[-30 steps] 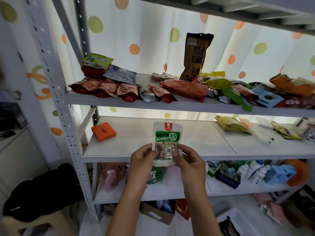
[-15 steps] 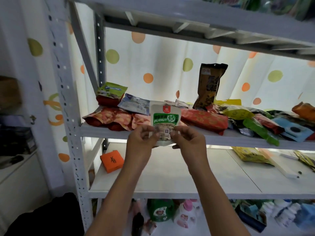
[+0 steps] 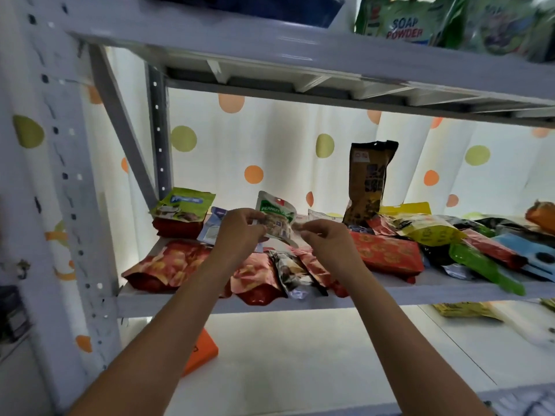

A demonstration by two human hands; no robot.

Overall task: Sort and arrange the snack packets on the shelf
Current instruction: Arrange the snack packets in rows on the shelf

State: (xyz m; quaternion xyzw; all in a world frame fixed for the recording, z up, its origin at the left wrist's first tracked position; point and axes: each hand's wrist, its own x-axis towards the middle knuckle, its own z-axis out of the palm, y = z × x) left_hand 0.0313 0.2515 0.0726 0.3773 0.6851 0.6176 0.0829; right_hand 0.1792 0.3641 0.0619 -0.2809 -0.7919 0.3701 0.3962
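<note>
Green-and-white plastic, the peanut packet (image 3: 276, 219) is held upright above the shelf (image 3: 390, 291), back left. The left hand (image 3: 240, 231) pinches its edge; the right hand (image 3: 326, 238) looks curled alongside, contact unclear. Likely light, crinkly, slippery: hold the sealed edges.

White metal rack (image 3: 99, 298) with snack packets strewn over its middle shelf (image 3: 390, 291).

On that shelf lie red pouches (image 3: 168, 267) at the front left, a green packet (image 3: 183, 204) atop a red one at the back left, a red patterned packet (image 3: 387, 255), a yellow packet (image 3: 426, 229), a green strip (image 3: 486, 270) overhanging the front edge, and a blue packet (image 3: 537, 261); a tall brown bag (image 3: 369, 181) stands upright at the back. The shelf below carries an orange box (image 3: 201, 352) and a yellow packet (image 3: 462, 309). The top shelf holds soap powder bags (image 3: 405, 21).
</note>
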